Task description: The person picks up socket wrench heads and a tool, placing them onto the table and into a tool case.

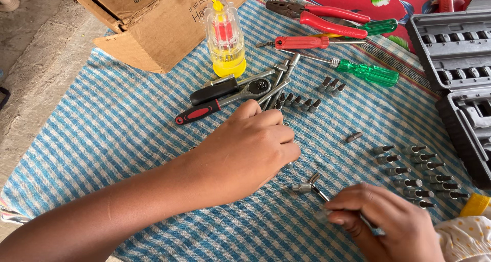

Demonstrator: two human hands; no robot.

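Far left: torn cardboard box [153, 21]. Beside it, upright yellow-and-clear screwdriver-bit holder [225, 37]. Far right of that: red-handled pliers [319, 16], two green screwdrivers [365, 73]. Right edge: open grey tool case [455, 52]. Near right: rows of socket bits [417, 172] on blue checked cloth [117, 119].

The left hand [245, 149] lies palm down, so whatever sits beneath its curled fingers is hidden; only a small metal piece shows at its fingertips. The right hand [383, 218] covers the handle of the thin metal tool [312, 183] it pinches, and the bottom edge cuts off its wrist. Beyond the right hand, the grey socket case [455, 62] runs off the right edge. Above the left hand, the cardboard box [153, 21] is cropped by the top edge.
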